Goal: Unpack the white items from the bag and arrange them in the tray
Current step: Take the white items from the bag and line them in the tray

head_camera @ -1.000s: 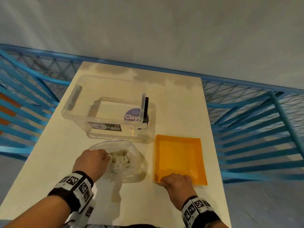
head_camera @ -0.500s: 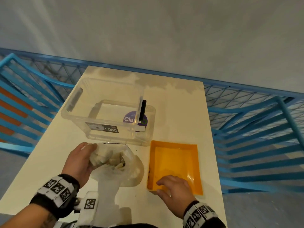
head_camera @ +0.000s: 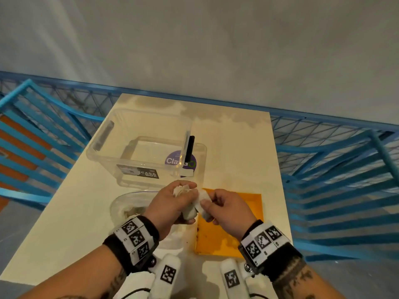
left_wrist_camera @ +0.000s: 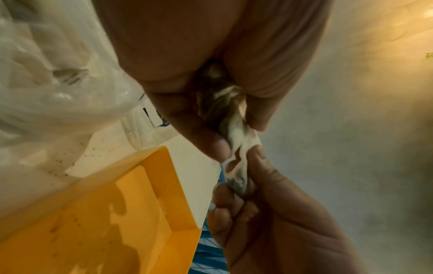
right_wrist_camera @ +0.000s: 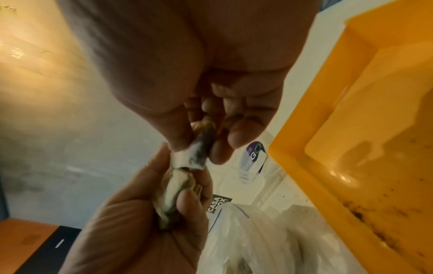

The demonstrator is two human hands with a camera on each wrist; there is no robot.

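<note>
My left hand [head_camera: 172,201] is raised above the table and grips a bunch of crumpled white items [head_camera: 182,189] [left_wrist_camera: 230,103]. Beside it, my right hand [head_camera: 218,206] pinches one white piece [head_camera: 203,198] [right_wrist_camera: 191,159] between thumb and fingers, right where it meets the left hand's bunch. Both hands hover over the left edge of the orange tray [head_camera: 254,203] [left_wrist_camera: 112,213] [right_wrist_camera: 374,92], which holds no white items. The clear plastic bag [head_camera: 127,203] [left_wrist_camera: 46,74] [right_wrist_camera: 257,241] lies on the table under my left wrist with more white items inside.
A clear plastic storage box [head_camera: 138,152] with a purple sticker stands behind the bag on the cream table [head_camera: 233,152]. A blue metal railing [head_camera: 334,169] surrounds the table on both sides. Dark specks lie in the tray's near corner.
My left hand lifted out of the bag with white items and moved right. My right hand left the tray's front edge, rose and took hold of one piece.
</note>
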